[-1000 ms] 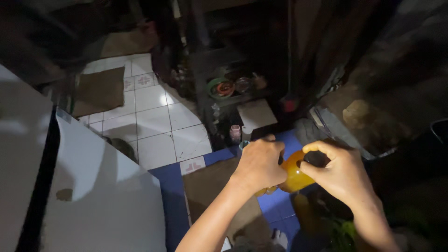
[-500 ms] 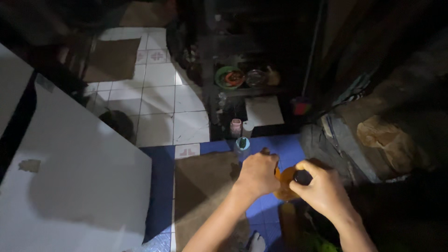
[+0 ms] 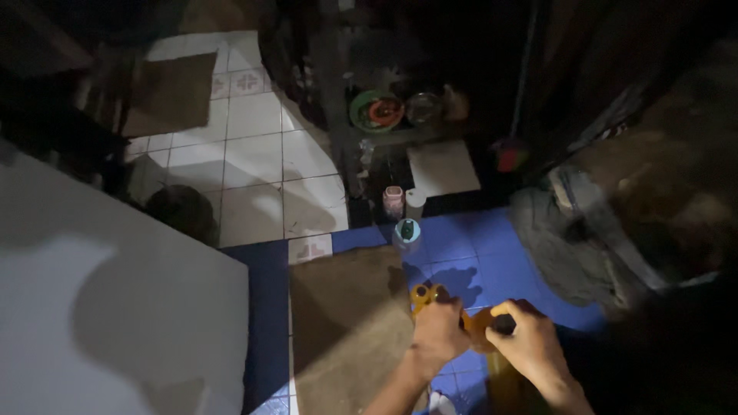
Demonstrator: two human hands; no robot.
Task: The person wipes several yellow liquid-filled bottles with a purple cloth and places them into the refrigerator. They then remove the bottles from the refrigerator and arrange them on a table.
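Far on the left lies a big white flat board point(image 3: 115, 307), and next to it a brown cardboard sheet point(image 3: 346, 323) rests on the blue tiled floor point(image 3: 477, 261). Above the sheet stands a small bottle with a green cap point(image 3: 407, 232). Low in the middle, the left hand point(image 3: 440, 334) is closed around an orange translucent plastic object point(image 3: 424, 294). The right hand point(image 3: 530, 346) pinches the same object from its other side, fingers curled.
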